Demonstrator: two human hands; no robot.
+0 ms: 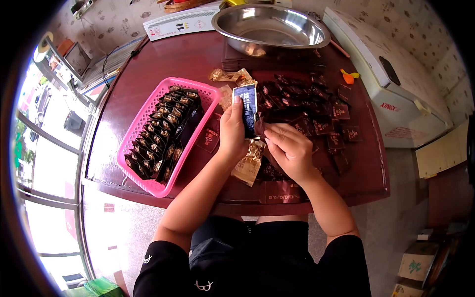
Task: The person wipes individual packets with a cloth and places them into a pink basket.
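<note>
Over the dark red tabletop (163, 59), the left hand (232, 131) clamps a blue packet (249, 106) under its thumb; the right hand (293, 151), fingertips together, pinches a dark sachet (259, 127) beside its near end. Loose pinching could drop it among similar sachets (297, 94).

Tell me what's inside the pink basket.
Dark packets with gold-brown patches lie in overlapping rows inside the pink basket. Their lower parts and the basket's floor are covered from view.

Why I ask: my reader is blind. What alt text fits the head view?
The left hand holds a blue packet; the right hand pinches something dark beside it. On the reddish table, a pink basket holds dark packets.
</note>
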